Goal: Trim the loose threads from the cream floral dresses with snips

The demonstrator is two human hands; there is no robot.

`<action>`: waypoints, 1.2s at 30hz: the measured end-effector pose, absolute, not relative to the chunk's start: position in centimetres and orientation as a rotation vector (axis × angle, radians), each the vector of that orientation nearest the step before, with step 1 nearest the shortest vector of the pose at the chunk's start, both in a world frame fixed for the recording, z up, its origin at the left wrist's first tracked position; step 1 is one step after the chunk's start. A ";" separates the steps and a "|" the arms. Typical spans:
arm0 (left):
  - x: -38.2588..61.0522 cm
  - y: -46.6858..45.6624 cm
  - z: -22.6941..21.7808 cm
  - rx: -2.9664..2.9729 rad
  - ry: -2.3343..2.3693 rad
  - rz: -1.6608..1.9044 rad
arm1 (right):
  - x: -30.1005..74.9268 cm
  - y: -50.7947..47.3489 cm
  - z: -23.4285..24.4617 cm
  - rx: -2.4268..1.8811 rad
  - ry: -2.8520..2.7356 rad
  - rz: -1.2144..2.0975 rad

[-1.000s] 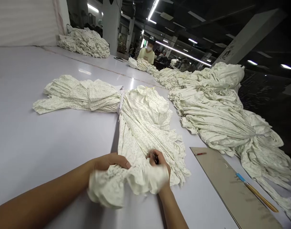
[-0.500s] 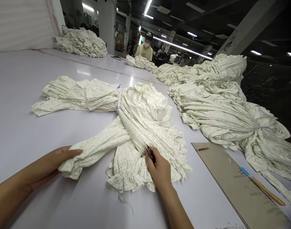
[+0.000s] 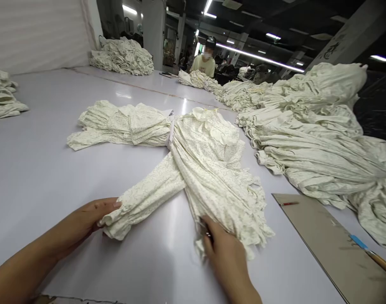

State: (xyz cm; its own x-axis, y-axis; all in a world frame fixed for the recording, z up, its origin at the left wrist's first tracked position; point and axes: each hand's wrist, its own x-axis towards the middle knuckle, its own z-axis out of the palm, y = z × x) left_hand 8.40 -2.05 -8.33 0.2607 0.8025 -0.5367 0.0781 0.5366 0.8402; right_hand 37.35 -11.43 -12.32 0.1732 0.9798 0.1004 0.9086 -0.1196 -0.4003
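On the pale table lies a bundle of cream garments [image 3: 208, 164] with a fine sprig print, gathered by a pale band [image 3: 170, 130]. My left hand [image 3: 88, 215] pinches the end of a long sleeve-like piece [image 3: 148, 190] that reaches out from the bundle toward the lower left. My right hand [image 3: 226, 249] is closed around small black thread snips [image 3: 208, 235], mostly hidden by the fingers. That hand also touches the lower edge of the bundle. Cloth beside its fingertips is blurred, so I cannot tell whether they grip it.
Heaped cream garments [image 3: 319, 143] run along the right side. More piles lie at the back left [image 3: 121, 57] and left edge [image 3: 3, 95]. A grey-brown board [image 3: 326, 240] carries a small red tool [image 3: 289, 203] and a blue-tipped wooden-handled tool [image 3: 359, 241]. A person [image 3: 204, 63] stands beyond the table.
My right hand has moved a little down and right. The ruffled piece that lay spread left of it is now bunched near its fingers. My left hand still holds the sleeve-like end.
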 end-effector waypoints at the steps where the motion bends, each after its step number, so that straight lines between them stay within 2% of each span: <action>1: 8.6 -2.4 -8.4 0.926 1.129 0.562 | 38.2 -11.7 -12.3 -2.138 -1.742 0.246; 6: 11.3 -4.1 -8.8 1.091 0.846 0.417 | 37.0 -12.4 -11.6 -2.128 -1.669 0.324; 11: 13.1 -4.9 -9.0 1.278 0.833 0.370 | 32.6 -13.1 -10.6 -1.513 -1.530 0.697; 13: 13.4 -4.9 -9.1 1.305 0.811 0.354 | 31.8 -13.3 -10.4 -1.372 -1.553 0.732; 18: 13.3 -6.0 -9.4 1.380 0.870 0.414 | 31.4 -12.8 -10.4 -1.415 -1.424 0.736; 24: 13.5 -7.0 -9.9 1.699 0.935 0.541 | 31.0 -13.0 -10.5 -1.351 -1.054 0.976; 31: 14.5 -4.8 -9.5 1.657 0.620 0.691 | 31.0 -13.0 -10.8 -1.204 -0.490 1.157; 36: 15.4 -4.2 -9.7 1.113 0.680 0.640 | 31.5 -12.5 -11.7 -1.267 -0.429 1.212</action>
State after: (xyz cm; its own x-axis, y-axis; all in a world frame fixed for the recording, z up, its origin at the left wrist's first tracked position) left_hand 15.41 -4.17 -9.67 0.6356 0.7538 -0.1670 -0.1209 0.3108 0.9427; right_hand 31.45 -12.54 -11.69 0.3752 0.8585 -0.3495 -0.4475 -0.1624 -0.8794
